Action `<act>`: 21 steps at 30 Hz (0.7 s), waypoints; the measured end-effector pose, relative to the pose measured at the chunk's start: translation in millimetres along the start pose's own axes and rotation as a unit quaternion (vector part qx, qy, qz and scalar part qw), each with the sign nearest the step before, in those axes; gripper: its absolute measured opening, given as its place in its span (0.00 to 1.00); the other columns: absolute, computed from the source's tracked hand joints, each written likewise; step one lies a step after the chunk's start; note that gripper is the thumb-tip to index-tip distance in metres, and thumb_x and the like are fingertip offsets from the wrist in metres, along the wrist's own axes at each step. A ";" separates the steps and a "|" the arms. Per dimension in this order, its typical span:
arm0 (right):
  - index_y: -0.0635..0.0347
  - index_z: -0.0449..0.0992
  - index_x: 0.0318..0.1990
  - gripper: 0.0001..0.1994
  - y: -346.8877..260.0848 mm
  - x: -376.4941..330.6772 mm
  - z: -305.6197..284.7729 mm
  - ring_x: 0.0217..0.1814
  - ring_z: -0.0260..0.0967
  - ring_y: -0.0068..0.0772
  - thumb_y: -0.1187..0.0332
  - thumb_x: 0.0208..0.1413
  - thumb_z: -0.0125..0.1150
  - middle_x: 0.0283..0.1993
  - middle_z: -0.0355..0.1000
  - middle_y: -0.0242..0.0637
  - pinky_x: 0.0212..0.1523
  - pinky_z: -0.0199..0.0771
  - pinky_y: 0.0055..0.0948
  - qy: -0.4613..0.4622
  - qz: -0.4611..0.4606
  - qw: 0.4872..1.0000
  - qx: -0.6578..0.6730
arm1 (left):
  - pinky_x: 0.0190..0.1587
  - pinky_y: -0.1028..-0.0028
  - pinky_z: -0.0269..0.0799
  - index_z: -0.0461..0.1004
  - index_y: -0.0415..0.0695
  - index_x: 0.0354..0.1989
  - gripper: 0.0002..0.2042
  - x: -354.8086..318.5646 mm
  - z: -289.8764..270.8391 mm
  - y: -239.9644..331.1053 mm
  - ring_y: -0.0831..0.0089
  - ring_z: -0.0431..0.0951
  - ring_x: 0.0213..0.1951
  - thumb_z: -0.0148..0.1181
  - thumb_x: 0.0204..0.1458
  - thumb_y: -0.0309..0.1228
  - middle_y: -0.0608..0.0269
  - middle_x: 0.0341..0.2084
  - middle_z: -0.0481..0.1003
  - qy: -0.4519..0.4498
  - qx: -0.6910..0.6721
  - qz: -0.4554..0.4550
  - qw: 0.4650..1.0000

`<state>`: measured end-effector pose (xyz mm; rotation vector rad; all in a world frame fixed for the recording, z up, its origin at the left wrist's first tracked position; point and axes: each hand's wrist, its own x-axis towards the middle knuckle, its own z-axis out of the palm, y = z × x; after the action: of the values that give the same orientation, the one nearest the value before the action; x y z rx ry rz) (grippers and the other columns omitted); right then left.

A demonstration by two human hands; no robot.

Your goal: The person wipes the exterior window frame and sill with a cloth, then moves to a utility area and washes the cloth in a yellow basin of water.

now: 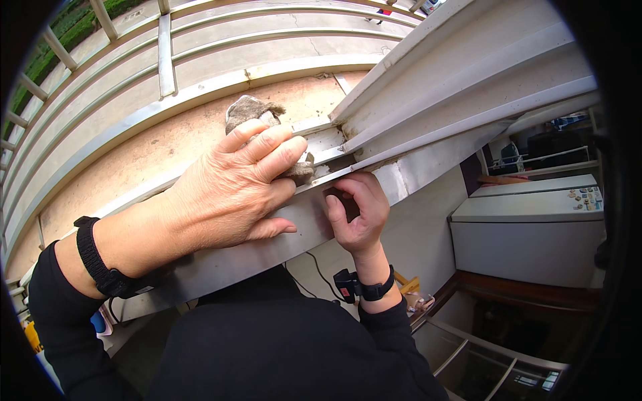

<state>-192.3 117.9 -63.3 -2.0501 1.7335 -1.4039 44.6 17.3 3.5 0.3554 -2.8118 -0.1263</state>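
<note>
My left hand presses a dirty grey-brown rag down into the metal track of a window sill, fingers spread flat over the cloth. Part of the rag sticks out beyond my fingertips, and another bit shows under them near the frame corner. My right hand grips the inner lip of the sill just below the corner, fingers curled over the edge, holding nothing else. The white sliding window frame runs up to the right from that corner. Both wrists wear black bands.
Outside lies a tan ledge with metal railing bars and a green hedge beyond. Indoors at the right stands a white appliance with a control panel. A cable hangs down the wall below the sill.
</note>
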 end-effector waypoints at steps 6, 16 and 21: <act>0.63 0.78 0.33 0.09 -0.6 0.1 -0.1 0.36 0.73 0.47 0.71 0.44 0.68 0.34 0.75 0.43 0.37 0.75 0.35 -0.003 0.004 1.000 -0.004 | 0.70 0.56 0.51 0.79 0.45 0.41 0.23 36.4 17.4 -6.1 0.56 0.60 0.67 0.65 0.46 0.52 0.49 0.63 0.62 0.013 -0.037 0.013 0.999; 0.65 0.77 0.33 0.08 -2.6 -1.4 3.0 0.35 0.72 0.46 0.73 0.45 0.68 0.34 0.74 0.44 0.36 0.74 0.34 0.003 0.010 1.000 -0.013 | 0.68 0.56 0.54 0.79 0.45 0.40 0.23 41.0 26.6 2.1 0.56 0.60 0.66 0.64 0.47 0.52 0.50 0.60 0.64 0.044 -0.004 -0.008 0.999; 0.66 0.77 0.34 0.07 -3.3 -3.7 4.8 0.35 0.73 0.44 0.74 0.46 0.66 0.34 0.74 0.44 0.36 0.74 0.33 0.011 0.011 1.000 -0.011 | 0.69 0.55 0.53 0.78 0.41 0.31 0.20 17.2 12.3 3.7 0.54 0.63 0.64 0.64 0.47 0.49 0.48 0.52 0.69 0.064 0.013 0.004 0.998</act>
<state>-186.3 119.9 -66.1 -2.0281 1.7825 -1.4114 24.1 17.1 -2.8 0.3446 -2.6901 -0.0632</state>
